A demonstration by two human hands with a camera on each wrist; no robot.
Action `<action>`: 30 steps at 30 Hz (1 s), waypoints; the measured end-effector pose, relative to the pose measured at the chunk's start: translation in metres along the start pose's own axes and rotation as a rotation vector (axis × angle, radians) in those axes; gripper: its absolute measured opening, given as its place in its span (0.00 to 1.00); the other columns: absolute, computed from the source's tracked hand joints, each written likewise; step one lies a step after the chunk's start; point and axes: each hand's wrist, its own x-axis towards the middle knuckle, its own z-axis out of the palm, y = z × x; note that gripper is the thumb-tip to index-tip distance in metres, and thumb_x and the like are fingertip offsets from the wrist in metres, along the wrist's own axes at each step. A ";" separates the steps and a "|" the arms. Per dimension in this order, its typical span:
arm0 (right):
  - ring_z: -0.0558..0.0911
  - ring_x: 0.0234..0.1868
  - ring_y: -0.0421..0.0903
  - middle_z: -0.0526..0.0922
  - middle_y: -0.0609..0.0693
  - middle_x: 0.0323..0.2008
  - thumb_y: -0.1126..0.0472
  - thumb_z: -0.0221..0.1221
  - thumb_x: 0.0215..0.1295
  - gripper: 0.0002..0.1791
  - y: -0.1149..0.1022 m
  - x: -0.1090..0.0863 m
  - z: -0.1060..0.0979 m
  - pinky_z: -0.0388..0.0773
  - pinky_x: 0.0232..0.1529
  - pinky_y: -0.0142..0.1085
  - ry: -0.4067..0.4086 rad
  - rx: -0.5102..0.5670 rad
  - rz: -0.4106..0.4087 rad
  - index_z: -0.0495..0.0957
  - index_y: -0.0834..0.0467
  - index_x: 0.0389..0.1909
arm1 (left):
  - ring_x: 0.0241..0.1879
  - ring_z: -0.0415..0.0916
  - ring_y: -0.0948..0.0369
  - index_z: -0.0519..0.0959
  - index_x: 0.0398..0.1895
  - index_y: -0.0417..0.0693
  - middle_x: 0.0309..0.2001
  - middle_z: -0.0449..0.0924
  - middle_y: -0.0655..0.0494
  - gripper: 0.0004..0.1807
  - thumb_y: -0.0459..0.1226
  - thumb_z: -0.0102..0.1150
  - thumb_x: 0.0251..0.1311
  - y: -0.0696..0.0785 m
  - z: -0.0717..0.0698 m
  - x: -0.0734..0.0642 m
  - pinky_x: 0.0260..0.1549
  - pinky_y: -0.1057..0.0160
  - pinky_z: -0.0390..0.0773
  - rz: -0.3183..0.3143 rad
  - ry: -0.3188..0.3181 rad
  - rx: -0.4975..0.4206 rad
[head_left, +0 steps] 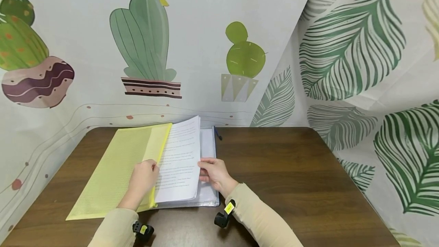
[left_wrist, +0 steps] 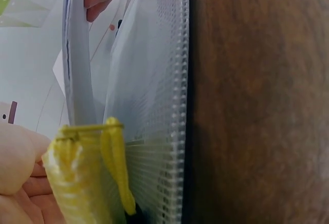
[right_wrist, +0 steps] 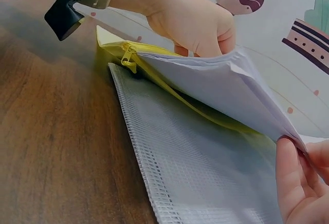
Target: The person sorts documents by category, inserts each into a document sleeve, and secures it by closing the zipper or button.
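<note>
A yellow mesh zip pouch (head_left: 113, 174) lies on the left, its zippered opening facing right. My left hand (head_left: 143, 178) grips the upper layer of that opening, fingers curled at the edge. A stack of printed paper (head_left: 180, 159) sits partly inside the pouch and sticks out to the right. Its right edge is pinched between the thumb and fingers of my right hand (head_left: 214, 174), and in the right wrist view the sheets tilt up from below. Underneath lies a translucent mesh zip pouch (right_wrist: 195, 152) with a bluish edge. How far the paper reaches inside the yellow pouch is unclear.
Both pouches rest on a brown wooden table (head_left: 281, 178). A yellow zipper pull (right_wrist: 128, 62) hangs at the yellow pouch's near corner. By the translucent pouch's far corner is a dark zipper pull (head_left: 220, 137). A cloth backdrop (head_left: 205, 48) printed with plants stands behind the table.
</note>
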 end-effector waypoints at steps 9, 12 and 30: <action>0.82 0.22 0.39 0.83 0.49 0.24 0.70 0.57 0.60 0.18 -0.001 -0.002 0.004 0.81 0.22 0.31 -0.029 0.008 -0.013 0.73 0.72 0.52 | 0.20 0.67 0.58 0.79 0.27 0.37 0.20 0.74 0.51 0.09 0.30 0.50 0.59 0.005 0.001 0.000 0.17 0.65 0.64 0.021 0.014 -0.009; 0.82 0.22 0.39 0.83 0.49 0.24 0.70 0.58 0.60 0.18 0.002 0.002 0.004 0.81 0.22 0.31 -0.020 0.006 -0.008 0.74 0.71 0.51 | 0.20 0.68 0.58 0.80 0.30 0.35 0.22 0.77 0.49 0.09 0.30 0.50 0.59 0.007 0.001 -0.001 0.17 0.65 0.66 0.021 0.015 -0.016; 0.81 0.21 0.39 0.82 0.48 0.21 0.69 0.59 0.59 0.18 0.001 0.000 0.011 0.80 0.21 0.30 -0.004 -0.018 0.000 0.75 0.70 0.50 | 0.23 0.70 0.57 0.81 0.28 0.36 0.23 0.78 0.50 0.09 0.30 0.51 0.57 0.012 0.003 0.000 0.20 0.63 0.69 0.048 0.040 -0.021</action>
